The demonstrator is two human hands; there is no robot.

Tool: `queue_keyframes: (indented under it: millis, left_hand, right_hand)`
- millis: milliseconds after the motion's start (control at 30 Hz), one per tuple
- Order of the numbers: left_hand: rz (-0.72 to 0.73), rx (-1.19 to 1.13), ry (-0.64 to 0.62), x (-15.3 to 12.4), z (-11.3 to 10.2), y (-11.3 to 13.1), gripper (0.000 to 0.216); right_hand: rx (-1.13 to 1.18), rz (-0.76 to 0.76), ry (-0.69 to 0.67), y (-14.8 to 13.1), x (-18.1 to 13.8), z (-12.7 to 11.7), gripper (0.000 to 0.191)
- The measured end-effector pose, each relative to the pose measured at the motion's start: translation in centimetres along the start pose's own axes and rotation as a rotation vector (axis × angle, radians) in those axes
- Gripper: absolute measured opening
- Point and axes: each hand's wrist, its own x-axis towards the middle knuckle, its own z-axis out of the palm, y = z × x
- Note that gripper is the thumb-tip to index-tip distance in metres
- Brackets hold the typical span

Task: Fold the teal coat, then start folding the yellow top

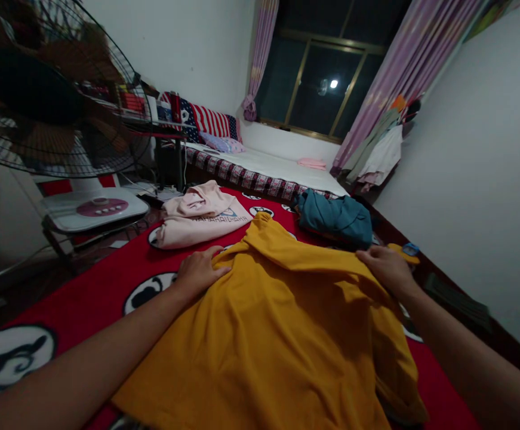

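A mustard-yellow shirt [277, 334] lies spread in front of me on a red bedcover [107, 292] printed with black-and-white figures. One part of it is folded across near the top. My left hand [199, 272] rests on the shirt's left edge with the fingers curled over the cloth. My right hand [387, 266] grips the shirt's right upper edge, fingers closed on the fabric.
A folded pink garment [199, 218] lies beyond the left hand. A teal garment [338, 218] is bunched at the far right. A standing fan [40, 89] and a small scale [94, 209] stand to the left. A second bed [264, 164] is under the window.
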Motion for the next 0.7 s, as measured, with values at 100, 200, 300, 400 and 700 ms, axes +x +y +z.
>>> queue_keyframes:
  millis: [100, 200, 300, 400, 700]
  left_hand:
    - [0.012, -0.013, -0.052, -0.2, -0.4, 0.1, 0.076]
    - [0.034, -0.02, -0.116, -0.1, -1.1, -0.2, 0.082]
    - [0.094, -0.046, -0.231, -0.3, -2.2, -1.0, 0.061]
    - [0.165, -0.102, -0.387, -1.4, -3.8, -2.3, 0.038]
    - [0.125, -0.284, -0.509, -8.2, -7.1, -4.9, 0.043]
  right_hand:
    - [-0.331, -0.016, -0.27, 0.2, -0.7, 0.4, 0.016]
    - [-0.323, -0.108, -0.197, -2.2, -0.6, 1.4, 0.015]
    - [-0.215, -0.234, -0.138, -6.2, 0.4, 3.2, 0.021]
    - [-0.084, -0.324, -0.147, -9.8, 1.7, 5.5, 0.027]
    - [0.0, -0.298, -0.086, -13.9, 3.0, 10.8, 0.043]
